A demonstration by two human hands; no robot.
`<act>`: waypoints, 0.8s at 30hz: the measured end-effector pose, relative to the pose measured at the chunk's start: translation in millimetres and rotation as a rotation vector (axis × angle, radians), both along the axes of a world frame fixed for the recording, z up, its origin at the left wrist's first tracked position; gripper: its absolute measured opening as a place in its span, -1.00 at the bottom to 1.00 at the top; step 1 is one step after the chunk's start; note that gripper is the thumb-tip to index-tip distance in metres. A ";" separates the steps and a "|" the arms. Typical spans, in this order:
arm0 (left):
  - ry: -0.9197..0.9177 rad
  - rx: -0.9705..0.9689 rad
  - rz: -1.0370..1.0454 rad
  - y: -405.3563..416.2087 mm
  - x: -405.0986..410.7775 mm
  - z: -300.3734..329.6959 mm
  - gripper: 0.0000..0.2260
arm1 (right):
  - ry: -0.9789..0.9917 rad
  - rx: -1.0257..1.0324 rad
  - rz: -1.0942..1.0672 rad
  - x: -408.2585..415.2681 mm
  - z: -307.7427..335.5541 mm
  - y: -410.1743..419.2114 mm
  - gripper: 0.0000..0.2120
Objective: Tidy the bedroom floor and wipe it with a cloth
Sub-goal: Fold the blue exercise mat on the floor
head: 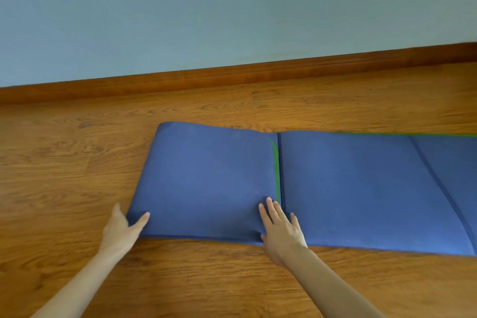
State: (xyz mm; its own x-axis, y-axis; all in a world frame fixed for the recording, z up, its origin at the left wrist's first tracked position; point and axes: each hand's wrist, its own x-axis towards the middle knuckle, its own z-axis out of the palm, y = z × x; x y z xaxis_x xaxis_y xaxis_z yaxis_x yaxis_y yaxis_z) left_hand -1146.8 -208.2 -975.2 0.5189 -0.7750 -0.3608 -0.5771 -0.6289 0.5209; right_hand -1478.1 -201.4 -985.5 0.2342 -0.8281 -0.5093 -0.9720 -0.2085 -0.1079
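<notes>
A blue foam exercise mat with a green underside (348,188) lies flat on the brown wood-grain plank floor (77,162), running off the right of the view. Its left end is folded over into a thick panel (206,175), a thin green strip showing along the panel's right edge where it meets the flat part of the mat.

The left hand (121,227) is at the panel's near left corner, thumb on top and fingers seeming to go round the edge, so it appears to hold the fold lightly. The right hand (281,230) lies with straight, spread fingers pressing on the panel's near right corner, just beside the green strip, gripping nothing.

The step in hand looks like folding the mat panel by panel to clear the floor before wiping. To do it well, I judge the hands should keep the near edges of the layers lined up, press the crease flat, then take both near corners and turn the whole panel over onto the next section to its right, along the dark crease lines visible there. Foam tends to spring open, so steady downward pressure matters.

Beyond the mat stand a brown wooden skirting board (232,77) and a pale blue wall (206,8), well apart from it. No cloth is visible.
</notes>
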 end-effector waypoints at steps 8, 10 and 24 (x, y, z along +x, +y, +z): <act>0.287 -0.013 0.265 -6.4 -4.4 17.2 -0.49 | -0.024 -0.045 0.025 -4.4 -5.3 9.4 -0.40; 0.250 -0.084 0.286 -6.8 -11.6 31.1 -0.55 | -0.031 -0.065 0.019 -4.4 -7.0 11.4 -0.41; 0.566 -0.699 0.174 -13.6 -144.3 169.2 -0.60 | -0.199 -0.118 -0.053 -23.6 -6.8 13.0 -0.47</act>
